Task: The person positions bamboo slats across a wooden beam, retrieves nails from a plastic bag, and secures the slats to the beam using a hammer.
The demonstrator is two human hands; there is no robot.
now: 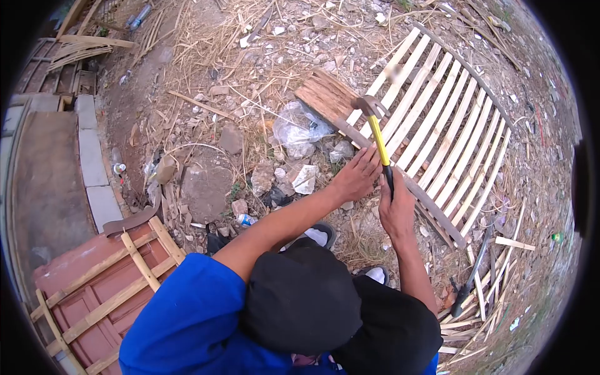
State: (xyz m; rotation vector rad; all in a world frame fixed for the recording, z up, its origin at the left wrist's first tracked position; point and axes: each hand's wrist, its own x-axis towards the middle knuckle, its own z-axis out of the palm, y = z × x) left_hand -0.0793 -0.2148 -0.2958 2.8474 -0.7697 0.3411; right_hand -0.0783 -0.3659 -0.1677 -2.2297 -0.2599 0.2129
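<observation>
My right hand point(397, 209) is wrapped round the black grip of a claw hammer point(377, 134) with a yellow shaft. The hammer's head is over the near edge of a frame of pale wooden slats point(431, 134). Beside the hammer, my left hand point(359, 175) rests at the dark near rail point(431, 209) of this frame, fingers close together. Whether its fingertips pinch anything small is too small to tell. A rough brown wood block point(328, 95) lies under the rail's left end.
Clear plastic point(300, 128) and stones lie left of the frame. A handsaw point(472, 275) and loose slats point(465, 331) are at lower right. A reddish door panel point(94, 300) with wooden strips lies at lower left. Straw and rubble cover the ground.
</observation>
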